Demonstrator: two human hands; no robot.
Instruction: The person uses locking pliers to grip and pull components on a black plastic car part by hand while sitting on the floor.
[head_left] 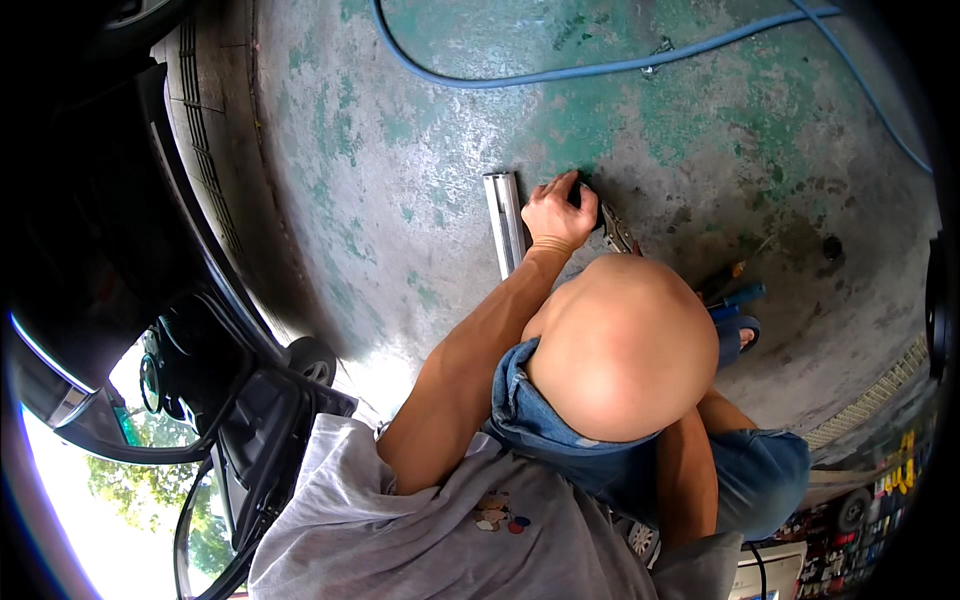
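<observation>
My left hand is stretched forward over the floor, its fingers curled round a small black object whose kind I cannot make out. Just left of it lies a silver metal bar or profile, its near end hidden behind my arm. On the other side of the hand, a metal pliers-like tool shows between the hand and my bent knee. My right forearm runs down behind that knee, which hides the right hand.
A blue hose curves across the worn green and grey floor. Right of my knee lie a blue-handled tool and an orange-tipped one. A dark vehicle with an open door stands at left; a metal grate is at right.
</observation>
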